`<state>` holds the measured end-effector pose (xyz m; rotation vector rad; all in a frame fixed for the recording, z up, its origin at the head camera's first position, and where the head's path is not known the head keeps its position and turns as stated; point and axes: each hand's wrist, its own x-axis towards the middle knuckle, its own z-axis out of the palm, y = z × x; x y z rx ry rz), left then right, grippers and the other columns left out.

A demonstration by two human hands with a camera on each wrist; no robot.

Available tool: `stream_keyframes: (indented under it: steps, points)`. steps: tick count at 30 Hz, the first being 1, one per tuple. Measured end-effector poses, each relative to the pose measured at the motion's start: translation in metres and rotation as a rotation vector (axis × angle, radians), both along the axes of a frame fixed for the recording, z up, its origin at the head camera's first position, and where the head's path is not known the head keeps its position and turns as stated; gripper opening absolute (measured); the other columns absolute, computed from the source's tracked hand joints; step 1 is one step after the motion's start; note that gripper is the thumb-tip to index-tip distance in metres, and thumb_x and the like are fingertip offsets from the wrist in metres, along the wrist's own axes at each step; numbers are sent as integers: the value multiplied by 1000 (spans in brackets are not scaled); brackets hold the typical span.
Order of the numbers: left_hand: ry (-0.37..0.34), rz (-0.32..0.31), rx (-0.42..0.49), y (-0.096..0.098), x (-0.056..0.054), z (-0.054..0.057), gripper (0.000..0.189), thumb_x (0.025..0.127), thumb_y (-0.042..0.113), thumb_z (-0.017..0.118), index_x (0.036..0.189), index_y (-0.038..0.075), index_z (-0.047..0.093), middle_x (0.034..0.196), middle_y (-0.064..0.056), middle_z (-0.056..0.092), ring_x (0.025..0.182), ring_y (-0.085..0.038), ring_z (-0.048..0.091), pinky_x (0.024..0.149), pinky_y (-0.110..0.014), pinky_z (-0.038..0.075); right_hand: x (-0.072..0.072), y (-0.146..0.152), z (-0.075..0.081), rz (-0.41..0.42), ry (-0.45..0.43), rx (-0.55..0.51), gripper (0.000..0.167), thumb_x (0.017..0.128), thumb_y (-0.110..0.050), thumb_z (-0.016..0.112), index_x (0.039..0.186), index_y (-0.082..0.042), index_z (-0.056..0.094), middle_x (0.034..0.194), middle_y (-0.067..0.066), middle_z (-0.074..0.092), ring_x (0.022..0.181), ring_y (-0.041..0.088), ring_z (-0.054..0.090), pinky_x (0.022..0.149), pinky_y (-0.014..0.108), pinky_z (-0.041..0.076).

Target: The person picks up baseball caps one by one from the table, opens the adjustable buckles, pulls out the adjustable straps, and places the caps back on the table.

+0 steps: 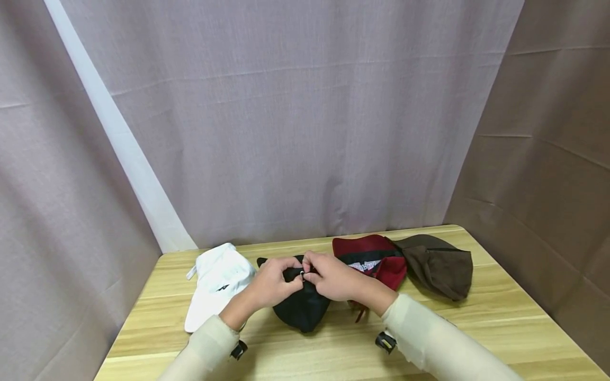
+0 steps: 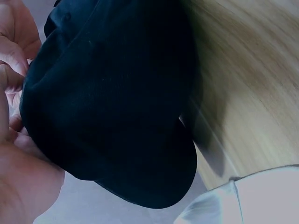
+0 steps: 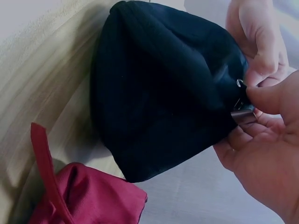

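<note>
Between the two hands a black cap hangs just at the wooden table, its crown toward the wearer. My left hand pinches the cap's back edge from the left. From the right, my right hand pinches the same edge, where the fingertips of both hands nearly meet. A metal buckle sits on the cap's strap under the right fingers in the right wrist view. The brim points away in the left wrist view. How far the strap is threaded is hidden by the fingers.
A white cap lies left of the hands. To the right lie a dark red cap, partly behind the right wrist, and a brown cap touching it. Curtains stand behind the wooden table.
</note>
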<state>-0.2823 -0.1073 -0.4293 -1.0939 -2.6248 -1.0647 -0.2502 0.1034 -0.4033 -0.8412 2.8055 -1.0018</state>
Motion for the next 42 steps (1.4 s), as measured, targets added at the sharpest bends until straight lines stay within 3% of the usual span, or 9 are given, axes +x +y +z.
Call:
stream_keyframes:
  steps: [9,18,24,34,42]
  points:
    - [40,5,-27,5,-1,-1,14,86,18,70,97,24,78,89,8,73,65,-2,45,59,-20,36,0,8,1,21,-73,-13,10,109,-14,59,102,-15,52,80,-2,45,68,12,42,66,25,37]
    - [30,2,23,-4,2,0,14,87,17,70,96,21,80,96,6,80,78,-3,62,75,-21,51,4,0,2,8,-56,11,9,109,-17,60,103,-17,54,79,-2,48,67,12,44,65,25,37]
    - [9,-12,40,-6,2,0,13,89,15,70,95,19,80,94,5,80,79,-2,63,75,-21,52,7,-3,5,-42,44,57,8,107,-18,64,102,-17,59,80,-3,54,68,11,46,65,26,41]
    - [18,-19,13,-2,2,3,17,91,17,70,103,17,81,102,4,82,91,-10,74,85,-27,58,15,-11,1,-69,338,205,19,100,-11,71,86,-15,59,80,-6,55,72,9,47,68,25,42]
    - [-14,-31,34,-2,3,1,15,91,16,69,101,18,80,100,6,81,88,-6,70,85,-26,57,16,-14,1,-82,308,174,26,98,-2,66,81,-16,52,74,-7,48,67,8,41,62,23,34]
